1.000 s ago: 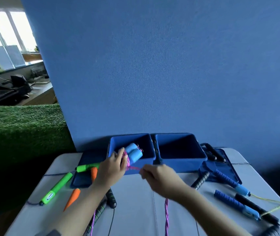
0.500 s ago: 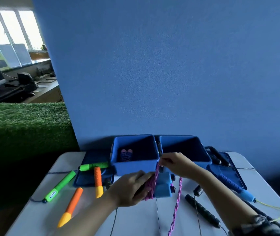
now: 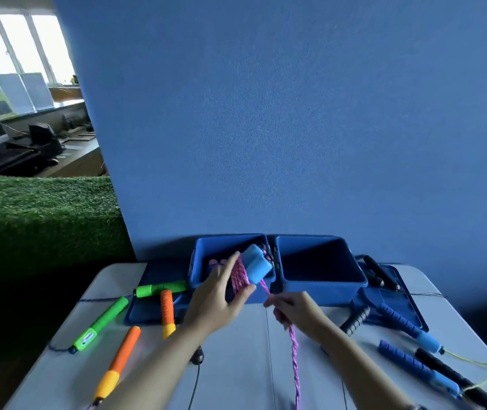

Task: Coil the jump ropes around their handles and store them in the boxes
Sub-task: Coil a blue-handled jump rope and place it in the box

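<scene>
The left hand (image 3: 218,294) is gripping a pair of light blue handles (image 3: 256,265), with its fingers and thumb curled round the pink rope (image 3: 239,277) coiled on them. The bundle is being held in the air, in front of and partly over the left box (image 3: 203,273). From the coil, a loose strand of the same rope is running down to the right hand (image 3: 295,310), which is pinching it between curled fingers; below that hand the strand is hanging toward the near edge of the table (image 3: 236,365).

The left box is sitting at the far side of the table, touching the right box (image 3: 325,284) (both are blue). Something pink is lying inside the left box, too hidden to identify.

On the left part of the table, two green handles (image 3: 100,322) and two orange handles (image 3: 121,359) are lying near a flat blue lid (image 3: 147,309). On the right part, dark blue handles (image 3: 407,362) and black handles (image 3: 449,371) are lying beside another blue lid (image 3: 399,300), with a thin yellow cord (image 3: 484,368) trailing toward the right edge.
</scene>
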Demonstrator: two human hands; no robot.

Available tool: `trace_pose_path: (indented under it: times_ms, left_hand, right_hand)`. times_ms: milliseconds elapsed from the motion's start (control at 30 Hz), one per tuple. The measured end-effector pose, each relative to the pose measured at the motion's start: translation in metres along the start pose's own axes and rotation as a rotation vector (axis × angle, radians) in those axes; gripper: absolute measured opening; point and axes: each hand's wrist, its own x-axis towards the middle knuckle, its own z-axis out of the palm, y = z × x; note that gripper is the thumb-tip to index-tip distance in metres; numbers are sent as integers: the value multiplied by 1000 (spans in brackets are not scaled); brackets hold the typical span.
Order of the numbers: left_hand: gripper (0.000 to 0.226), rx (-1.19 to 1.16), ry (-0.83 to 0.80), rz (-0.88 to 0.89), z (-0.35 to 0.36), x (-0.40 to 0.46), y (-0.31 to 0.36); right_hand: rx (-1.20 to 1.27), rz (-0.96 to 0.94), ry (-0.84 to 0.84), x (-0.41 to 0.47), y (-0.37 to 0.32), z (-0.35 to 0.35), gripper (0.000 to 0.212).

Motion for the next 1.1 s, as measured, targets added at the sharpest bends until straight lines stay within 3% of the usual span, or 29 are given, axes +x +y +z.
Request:
trace_pose_path:
  times_ms: [167,300,467,667,833,933,1000,1100]
  left_hand:
    - [78,221,25,-158,6,11,-7]
    - [75,239,-4,-321,13,12,-17]
    - [80,259,-61,-264,16,3,-35]
    - [68,241,-120,-369,9,3,-47]
    - [74,243,-291,-304,15,-8,-54]
    - [92,286,-370,-247,20,-12,-48]
    - [96,407,-408,-140,22,-14,-42]
    - [84,480,-487,80,28,-24,-30]
  right_hand:
    - [96,74,12,-8,-3,22,28]
    - [54,93,6,-18,-7,41,27]
    - [-203,19,33,-31,-5,40,32]
    - [-405,-78,-54,-41,2,41,33]
    - [-496,-134,-31,-39,-9,30,24]
    - [-512,-150,-13,-36,-17,16,21]
    - [-523,-171,-18,-34,-20,9,20]
    - [-518,-219,4,-25,-19,0,20]
